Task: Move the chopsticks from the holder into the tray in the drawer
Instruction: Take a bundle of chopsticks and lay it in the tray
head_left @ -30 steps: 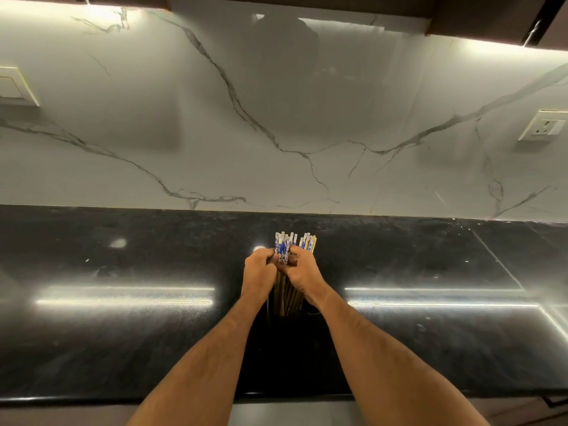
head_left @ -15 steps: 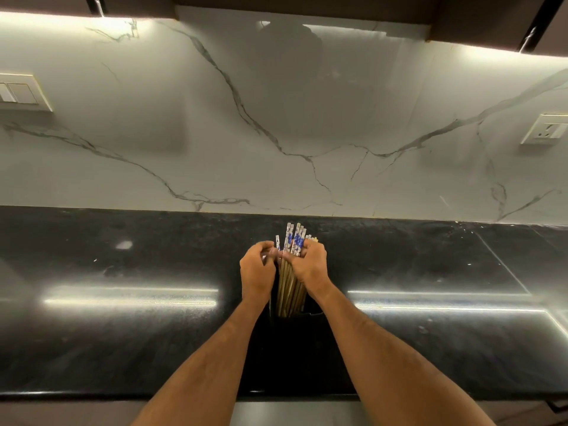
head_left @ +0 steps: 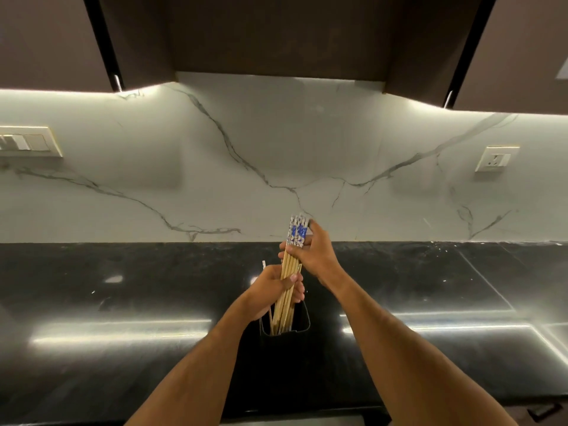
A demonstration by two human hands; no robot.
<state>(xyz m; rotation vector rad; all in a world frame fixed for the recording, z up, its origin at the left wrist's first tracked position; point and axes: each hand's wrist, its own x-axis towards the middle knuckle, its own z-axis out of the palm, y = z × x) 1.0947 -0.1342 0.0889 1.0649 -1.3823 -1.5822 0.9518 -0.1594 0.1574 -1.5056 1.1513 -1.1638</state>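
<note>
Bamboo chopsticks (head_left: pixel 287 290), gripped by both the left hand (head_left: pixel 273 292) and right hand (head_left: pixel 313 256) mid-frame, are leaving the holder (head_left: pixel 285 335); next, probably the drawer.

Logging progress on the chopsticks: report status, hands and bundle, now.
Left hand grips mid-bundle; right hand grips near the patterned tops. Chopsticks part-lifted, tips inside black holder. Drawer and tray not in view. Nothing obstructing.
</note>
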